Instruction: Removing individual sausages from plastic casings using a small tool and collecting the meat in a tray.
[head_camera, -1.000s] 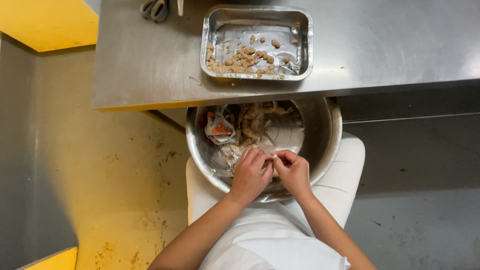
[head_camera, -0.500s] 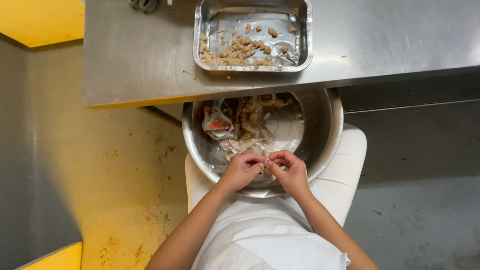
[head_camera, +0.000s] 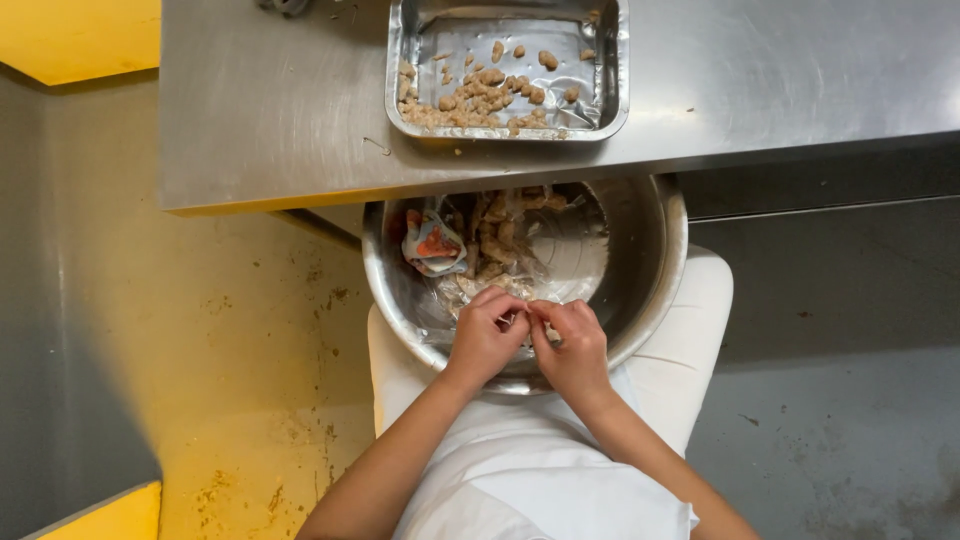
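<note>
**Both hands pinch a small piece over the steel bowl**

The left hand and the right hand meet fingertip to fingertip above the near part of a large round stainless-steel bowl that rests on the person's lap, over white trousers. The fingers of both hands are curled inward and pinched together on a small pale piece held between them; it is too small and too covered by the fingertips to tell more about it. The thumbs and forefingers touch at that spot, and the other fingers are folded under.

Just beyond the fingertips, inside the bowl, lies a heap of light-brown shelled bits and husks on crumpled clear plastic film. To the left of the heap, past the left hand's fingers, sits a crumpled orange and blue-grey wrapper.

Farther from the fingers, beyond the bowl's far rim, a brushed-steel table top carries a rectangular shallow metal tray. Small tan pieces are scattered over the tray's left and near parts. Left of the hands, below the table, the floor is yellow and stained; to the right of them it is grey.
</note>
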